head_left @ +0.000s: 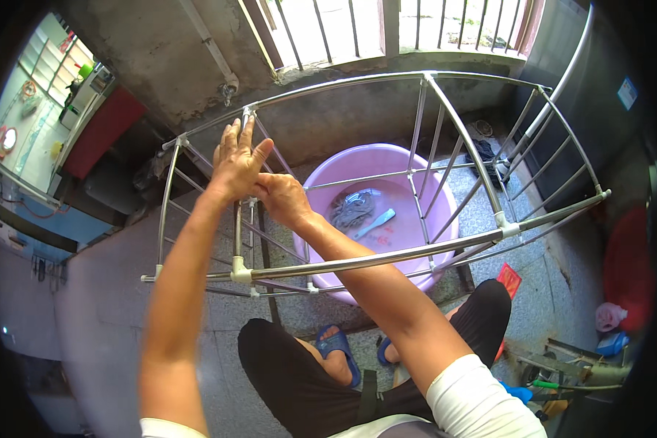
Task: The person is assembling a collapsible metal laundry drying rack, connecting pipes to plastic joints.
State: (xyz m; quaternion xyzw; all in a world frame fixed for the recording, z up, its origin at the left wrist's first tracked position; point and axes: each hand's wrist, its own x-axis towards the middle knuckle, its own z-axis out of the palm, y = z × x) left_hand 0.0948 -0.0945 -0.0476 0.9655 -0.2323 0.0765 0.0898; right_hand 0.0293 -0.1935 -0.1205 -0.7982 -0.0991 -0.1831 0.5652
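A frame of silver metal tubes (372, 257) with white plastic joints spans the space in front of me. My left hand (233, 162) lies along a tube at its left part, fingers stretched out toward the white joint (248, 113) on the far rail. Just right of that wrist, my right hand (285, 198) is closed with curled fingers on the same crosswise tube; its fingertips are partly hidden by the left hand. Beneath the frame stands a purple basin (328, 175) of water, holding a dark wet cloth (352, 210) and a pale blue-handled brush (376, 222).
Behind is a concrete wall with a tap (228, 91) and a barred window (328, 33). A dark panel (613, 117) stands at right. Tools and a red tub (628, 263) lie lower right, with a red plastic piece (509, 280) near my knee. A doorway opens left.
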